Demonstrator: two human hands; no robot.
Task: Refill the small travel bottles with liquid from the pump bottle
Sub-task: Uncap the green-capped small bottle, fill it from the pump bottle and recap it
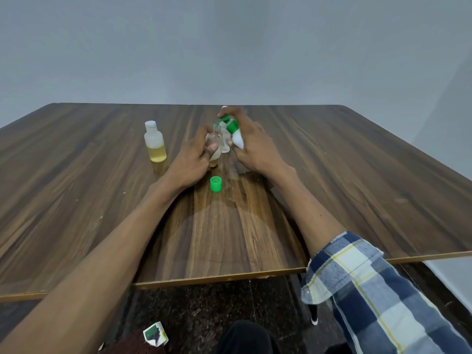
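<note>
On the wooden table (76,175), far left of the group, we noted a capped travel bottle (154,141) standing upright, part full of yellow liquid, apart from both hands. Next, the left hand (194,159) gripped a clear small bottle (214,145), thumb across its front, its neck open and uncapped. Just behind and to the right we saw another clear bottle (225,139), mostly hidden. The right hand (251,146) clasped the white pump bottle (236,135) with its green collar, tilted, a finger on the green pump head (222,118), the spout over the open neck. A loose green cap (216,184) lay nearer us, between the wrists. Checked sleeve (370,290) at right.
</note>
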